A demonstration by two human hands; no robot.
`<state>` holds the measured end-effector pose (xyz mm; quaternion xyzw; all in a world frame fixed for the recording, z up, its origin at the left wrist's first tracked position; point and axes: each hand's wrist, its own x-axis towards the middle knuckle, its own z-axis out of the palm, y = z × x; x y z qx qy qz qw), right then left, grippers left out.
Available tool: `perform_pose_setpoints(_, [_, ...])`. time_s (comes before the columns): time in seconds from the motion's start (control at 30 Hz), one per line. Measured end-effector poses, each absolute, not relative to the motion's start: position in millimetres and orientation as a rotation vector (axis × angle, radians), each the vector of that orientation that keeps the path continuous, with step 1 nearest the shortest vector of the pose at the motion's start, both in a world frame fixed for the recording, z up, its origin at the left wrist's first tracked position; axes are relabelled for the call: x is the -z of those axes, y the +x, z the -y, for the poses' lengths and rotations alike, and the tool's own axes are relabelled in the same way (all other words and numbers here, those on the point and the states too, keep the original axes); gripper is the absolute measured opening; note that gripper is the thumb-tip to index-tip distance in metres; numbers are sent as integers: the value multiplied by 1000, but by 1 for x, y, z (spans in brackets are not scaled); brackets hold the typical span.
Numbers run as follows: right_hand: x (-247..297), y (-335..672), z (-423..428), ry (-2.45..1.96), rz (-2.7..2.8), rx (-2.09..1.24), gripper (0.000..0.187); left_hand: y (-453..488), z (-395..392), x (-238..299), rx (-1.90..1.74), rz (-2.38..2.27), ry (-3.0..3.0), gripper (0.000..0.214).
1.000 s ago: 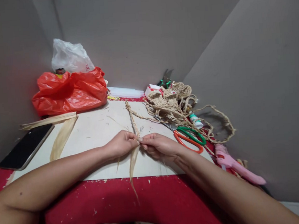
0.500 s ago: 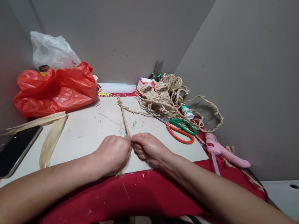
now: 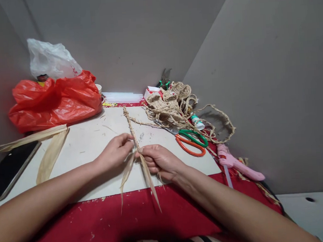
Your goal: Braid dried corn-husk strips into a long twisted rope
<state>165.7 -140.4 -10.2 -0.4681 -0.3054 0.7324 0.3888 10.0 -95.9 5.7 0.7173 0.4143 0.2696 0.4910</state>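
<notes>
A twisted cord (image 3: 131, 128) of pale dried husk runs down the middle of the white board. My right hand (image 3: 160, 160) is closed, pinching the cord's near end between thumb and forefinger. Below that pinch, two loose husk strips (image 3: 148, 176) splay toward the board's front edge and over it. Just left of the cord is my left hand (image 3: 116, 151), its fingers loosely bent and apart, holding nothing that I can see. A thinner cord branches rightward toward a heap of braided cord (image 3: 166, 107).
Scissors (image 3: 192, 142) with green and orange handles lie right of my hands, near a pink glue gun (image 3: 239, 163). At left are a phone (image 3: 12, 168) and flat husk strips (image 3: 51, 157). A red plastic bag (image 3: 56, 103) stands behind. Grey walls enclose the back and right.
My left hand has let go of the cord's end and moved slightly left and up, its fingers loosening. The husk strips now hang in view below. My right hand keeps its pinch.
</notes>
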Motion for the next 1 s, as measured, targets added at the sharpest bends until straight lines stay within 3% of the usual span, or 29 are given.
perform_pose_setpoints(0.13, [8, 170, 137, -1196, 855, -1875, 22, 13, 88, 6, -410, -858, 1207, 19])
perform_pose_setpoints(0.53, [4, 179, 130, -1165, 1063, -1896, 27, 10, 84, 1, -302, -752, 1030, 10])
perform_pose_setpoints(0.77, [6, 184, 127, -1246, 1198, -1875, 28, 7, 84, -1, -256, -837, 1321, 16])
perform_pose_setpoints(1.0, [4, 185, 124, -1385, 1563, -1627, 31, 10, 85, 6, -355, -809, 1614, 26])
